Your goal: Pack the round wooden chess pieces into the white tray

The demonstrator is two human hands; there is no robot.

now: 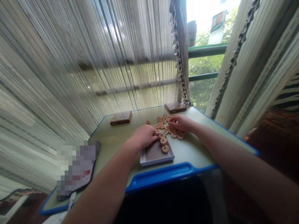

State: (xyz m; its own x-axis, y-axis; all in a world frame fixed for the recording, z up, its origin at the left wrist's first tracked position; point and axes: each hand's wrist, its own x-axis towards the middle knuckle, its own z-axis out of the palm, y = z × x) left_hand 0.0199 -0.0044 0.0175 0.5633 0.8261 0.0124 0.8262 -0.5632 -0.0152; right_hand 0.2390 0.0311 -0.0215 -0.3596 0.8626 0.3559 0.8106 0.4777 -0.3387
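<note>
A shallow open box point(153, 151) lies near the table's front edge. Along its right side is a row of round wooden Chinese chess pieces point(165, 148) with dark characters. My left hand point(145, 136) reaches over the box's far left part, fingers curled and closed; whatever is between them is hidden. Beyond the box spreads a loose heap of more Chinese chess pieces point(174, 135), some marked in red. Over the heap's right part is my right hand point(181, 122), with thumb and fingers bent together around a piece at the fingertips, partly covered.
Two flat brown boxes point(121, 117) rest toward the table's back, one on each side. A dark-edged tablet-like object point(80, 174), partly blurred out, lies at the left. The table point(112, 140) has a blue rim and a raised front tray. String curtains point(130, 46) hang close behind.
</note>
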